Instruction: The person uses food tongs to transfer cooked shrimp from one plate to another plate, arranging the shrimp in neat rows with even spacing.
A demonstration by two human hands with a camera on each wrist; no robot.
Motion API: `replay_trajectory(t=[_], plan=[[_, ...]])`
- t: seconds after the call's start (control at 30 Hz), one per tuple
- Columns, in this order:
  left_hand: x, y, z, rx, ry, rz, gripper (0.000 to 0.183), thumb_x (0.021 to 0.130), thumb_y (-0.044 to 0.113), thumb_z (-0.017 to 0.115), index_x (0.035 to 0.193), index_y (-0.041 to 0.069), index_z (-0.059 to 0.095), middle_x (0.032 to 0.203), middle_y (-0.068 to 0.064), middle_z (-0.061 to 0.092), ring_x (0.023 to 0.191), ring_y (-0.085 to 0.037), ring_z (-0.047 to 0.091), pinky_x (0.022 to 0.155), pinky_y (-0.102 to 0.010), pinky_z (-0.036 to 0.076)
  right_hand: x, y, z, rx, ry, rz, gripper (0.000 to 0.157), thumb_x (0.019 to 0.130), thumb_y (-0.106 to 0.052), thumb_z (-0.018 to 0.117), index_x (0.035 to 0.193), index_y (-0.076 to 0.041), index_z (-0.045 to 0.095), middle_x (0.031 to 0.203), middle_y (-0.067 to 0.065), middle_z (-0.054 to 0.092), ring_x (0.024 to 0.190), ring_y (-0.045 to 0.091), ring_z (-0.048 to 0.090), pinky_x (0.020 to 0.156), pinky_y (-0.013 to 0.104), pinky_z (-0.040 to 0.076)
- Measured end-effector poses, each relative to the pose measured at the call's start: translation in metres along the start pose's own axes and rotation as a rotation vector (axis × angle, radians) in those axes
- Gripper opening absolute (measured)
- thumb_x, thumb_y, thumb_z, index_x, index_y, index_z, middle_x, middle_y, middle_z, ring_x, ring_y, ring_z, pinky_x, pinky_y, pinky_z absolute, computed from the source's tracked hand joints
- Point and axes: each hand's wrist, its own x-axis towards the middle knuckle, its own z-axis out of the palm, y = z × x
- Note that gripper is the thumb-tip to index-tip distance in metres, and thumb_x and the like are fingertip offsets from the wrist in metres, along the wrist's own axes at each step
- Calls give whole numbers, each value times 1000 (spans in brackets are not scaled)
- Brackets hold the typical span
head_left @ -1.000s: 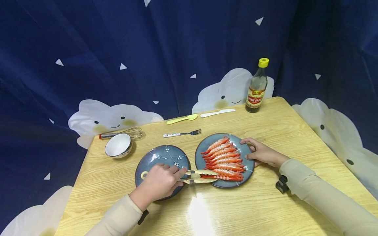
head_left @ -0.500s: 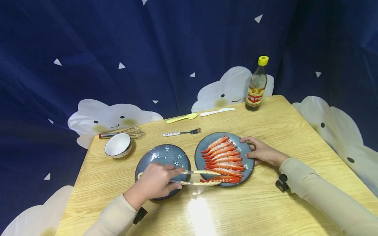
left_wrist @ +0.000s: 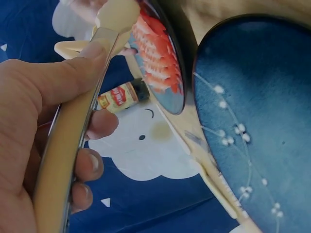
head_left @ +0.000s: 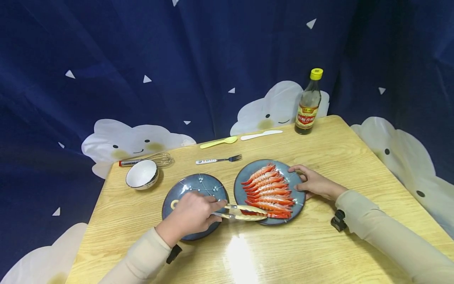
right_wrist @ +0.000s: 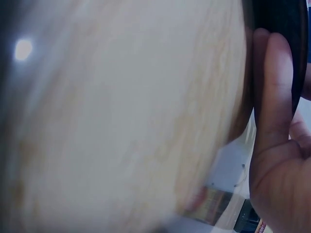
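Observation:
My left hand (head_left: pixel 193 215) grips a pair of tongs (head_left: pixel 248 217) with cream scalloped tips, above the left blue plate (head_left: pixel 188 183). The tips straddle the nearest shrimp (head_left: pixel 279 215) at the front of a row on the right blue plate (head_left: pixel 299 199). Several red-and-white shrimp (head_left: pixel 267 185) lie side by side there. In the left wrist view, thumb and fingers wrap around the handle of the tongs (left_wrist: pixel 68 150). My right hand (head_left: pixel 315 183) holds the right plate's rim. The right wrist view has its fingers (right_wrist: pixel 279 92) against the plate's dark edge.
Behind the plates lie a fork (head_left: pixel 220 160), a yellow spoon (head_left: pixel 220 142) and a white knife (head_left: pixel 260 135). At the left are a white bowl (head_left: pixel 142 174) and a whisk (head_left: pixel 161 159). A sauce bottle (head_left: pixel 307 112) stands at the back right.
The tongs spread half a second ago around the nearest shrimp, and now their tips have drawn closer over it. The left hand has shifted slightly right. The right hand stays on the plate's rim.

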Motion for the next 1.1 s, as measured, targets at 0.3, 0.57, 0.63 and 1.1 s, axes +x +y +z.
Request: replay_trajectory(t=[0.3,0.57,0.63,1.1], plan=[[3,-1,-2,103,62,62,41,67,41,70,103,21,64,79,6,60,61,-12,57,53,-30,40,-2,-3,2,26,-9,-7,61,82,3,52,132,-16,23,117,26,42,83,34,58,59,47,47],[-17,-6,-3,-43,36,-8,45,68,43,69,105,18,64,78,7,60,58,-9,55,52,-30,44,0,0,4,23,-21,-7,60,82,3,53,132,-15,23,115,25,45,83,34,59,59,47,47],[-25,-9,-6,-87,75,-38,41,70,42,68,103,18,65,75,8,59,54,-6,53,49,-29,43,0,1,3,6,-13,-6,60,82,2,54,131,-16,24,113,24,47,81,33,59,58,46,47],[-44,-6,8,-100,16,-117,35,71,42,67,99,21,67,70,11,60,49,-1,49,40,-26,37,0,3,1,-10,18,-3,60,81,2,54,131,-16,25,111,24,48,80,34,60,59,47,47]])
